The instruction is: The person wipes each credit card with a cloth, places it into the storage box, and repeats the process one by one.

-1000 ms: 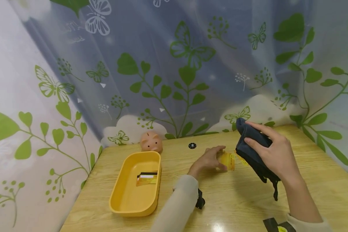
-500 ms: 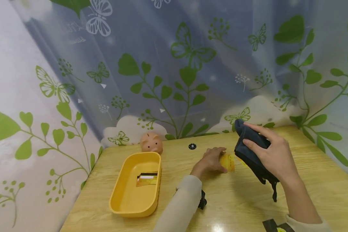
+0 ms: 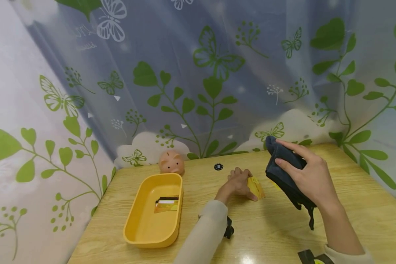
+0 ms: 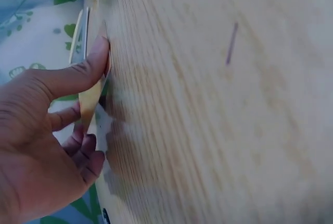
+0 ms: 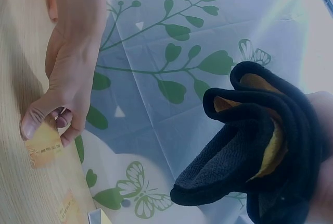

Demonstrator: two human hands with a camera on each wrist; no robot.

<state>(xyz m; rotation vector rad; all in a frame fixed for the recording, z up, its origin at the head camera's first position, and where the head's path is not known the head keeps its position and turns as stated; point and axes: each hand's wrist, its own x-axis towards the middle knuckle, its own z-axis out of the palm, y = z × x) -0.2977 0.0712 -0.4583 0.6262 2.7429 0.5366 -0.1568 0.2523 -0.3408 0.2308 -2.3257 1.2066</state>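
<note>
My left hand (image 3: pixel 238 184) pinches a yellow-gold bank card (image 3: pixel 257 188) by its edge, thumb on one side and fingers on the other. In the left wrist view the card (image 4: pixel 90 98) stands tilted close over the tabletop. Raised numbers show on its face in the right wrist view. To the right, my right hand (image 3: pixel 311 172) grips a folded dark blue cloth (image 5: pixel 237 146) above the table; yellow shows inside its folds and a dark strap hangs from it. A second yellow card (image 5: pixel 68 208) lies on the table, mostly hidden behind the cloth in the head view.
A yellow tray (image 3: pixel 129 223) with a few cards (image 3: pixel 166 205) inside stands at the left. Behind it sits a pink piggy bank (image 3: pixel 172 164). A black poker chip (image 3: pixel 219 167) lies near the back edge, before a patterned curtain (image 3: pixel 184 110).
My left hand has turned slightly and drawn its fingers closer round the card, which now stands at a slant. The right hand with the cloth has shifted only slightly left.
</note>
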